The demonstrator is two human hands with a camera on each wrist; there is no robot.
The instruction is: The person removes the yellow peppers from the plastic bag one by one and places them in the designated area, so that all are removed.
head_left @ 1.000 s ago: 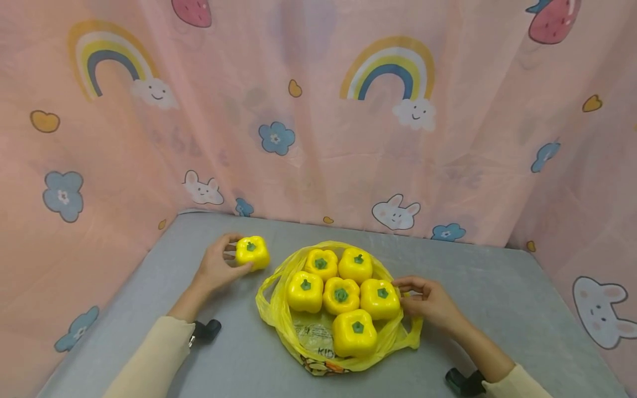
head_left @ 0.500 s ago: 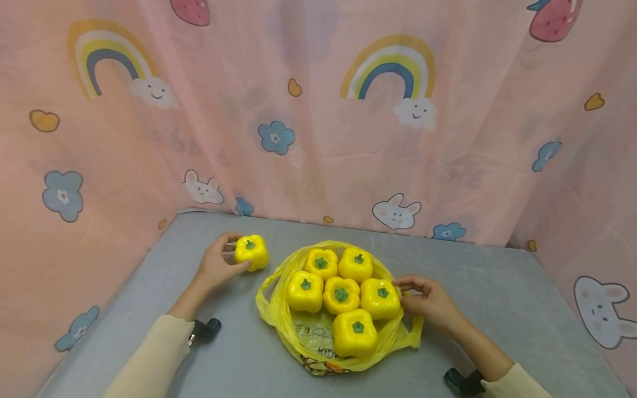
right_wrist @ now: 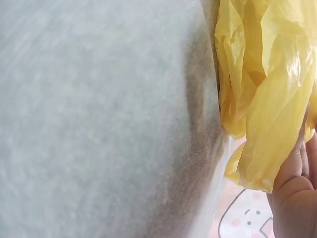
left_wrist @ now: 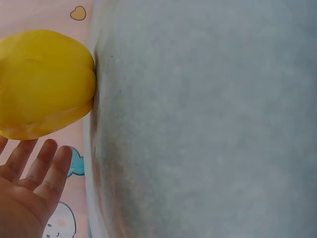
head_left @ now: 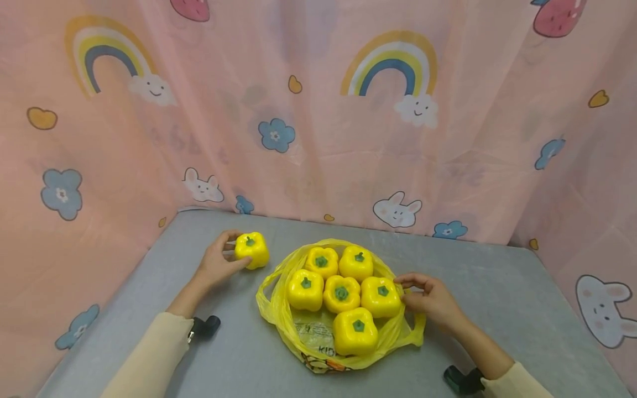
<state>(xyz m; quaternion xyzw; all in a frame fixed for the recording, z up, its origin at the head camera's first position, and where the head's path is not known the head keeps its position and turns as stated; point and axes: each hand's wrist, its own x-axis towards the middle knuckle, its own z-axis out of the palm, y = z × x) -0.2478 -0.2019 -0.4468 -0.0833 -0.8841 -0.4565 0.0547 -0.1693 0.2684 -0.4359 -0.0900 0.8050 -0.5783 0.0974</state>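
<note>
touching a lone yellow pepper just left of the yellow bag, left hand loose with fingers outstretched, right hand at the bag's rim, grip unclear, six peppers inside, arrangement unchanged since a second ago

The peppers are seen as smooth and glossy, the bag as thin, crinkled plastic, the tabletop as matt.
</note>
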